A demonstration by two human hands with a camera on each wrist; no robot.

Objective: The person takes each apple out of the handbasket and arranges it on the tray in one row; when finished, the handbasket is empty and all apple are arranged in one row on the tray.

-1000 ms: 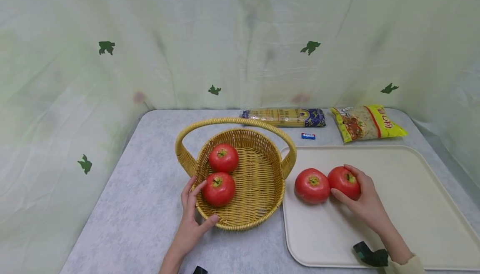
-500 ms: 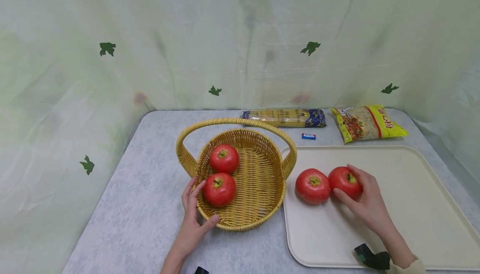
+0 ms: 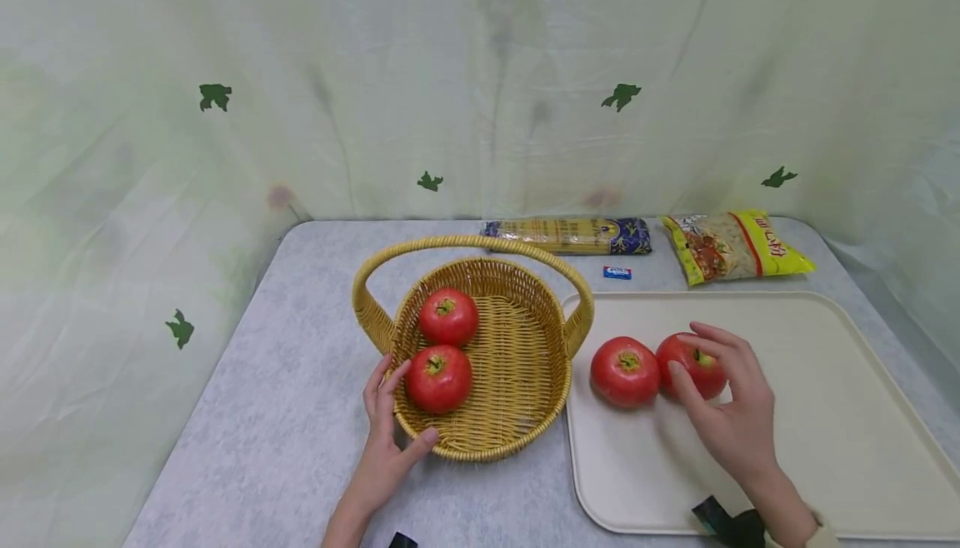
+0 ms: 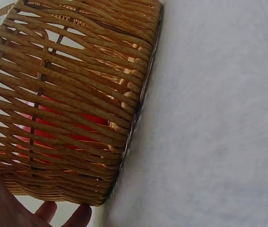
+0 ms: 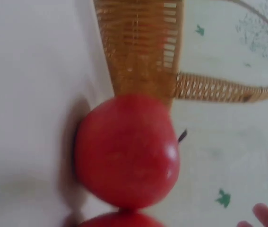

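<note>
While my left hand [image 3: 381,463] is resting with loose fingers on the basket [image 3: 517,369], probably steadying it, my right hand [image 3: 738,419] is hovering, fingers grasping nothing, over the right apple [image 3: 708,379] sitting toward the left edge of the tray [image 3: 840,406]

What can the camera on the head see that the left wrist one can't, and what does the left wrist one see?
Only the head view shows the tray, the two apples on it, the right hand and the yellow food bag.

Only the left wrist view shows gaps in the side of the basket, close up, with red peeking through.

Both show the basket, part of the left hand and the table.
</note>
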